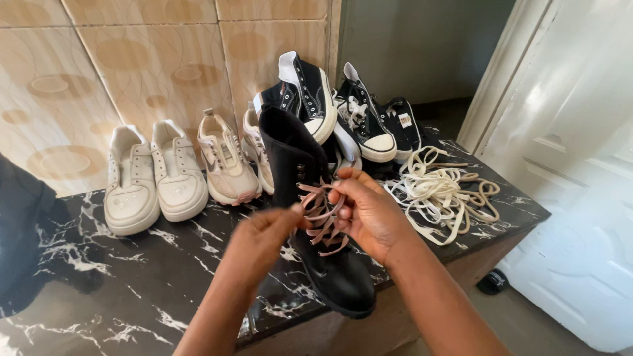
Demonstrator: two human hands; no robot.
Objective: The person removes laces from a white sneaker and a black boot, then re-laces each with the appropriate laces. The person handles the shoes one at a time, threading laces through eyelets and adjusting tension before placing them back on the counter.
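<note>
Marble counter [132,290] bears one black boot [310,217] (four pale sneakers [178,171] behind), both hands [316,221] pinching its laces [322,221].

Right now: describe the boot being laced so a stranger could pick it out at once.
On the black marble-patterned counter, in front of the row of sneakers along the tiled wall, stands a black boot. The left hand and right hand are at its pinkish-tan laces. It is the only tall, all-black shoe there.

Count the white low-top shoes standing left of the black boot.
4: two plain white shoes far left, a cream sneaker beside them, and one partly hidden behind the black boot.
</note>
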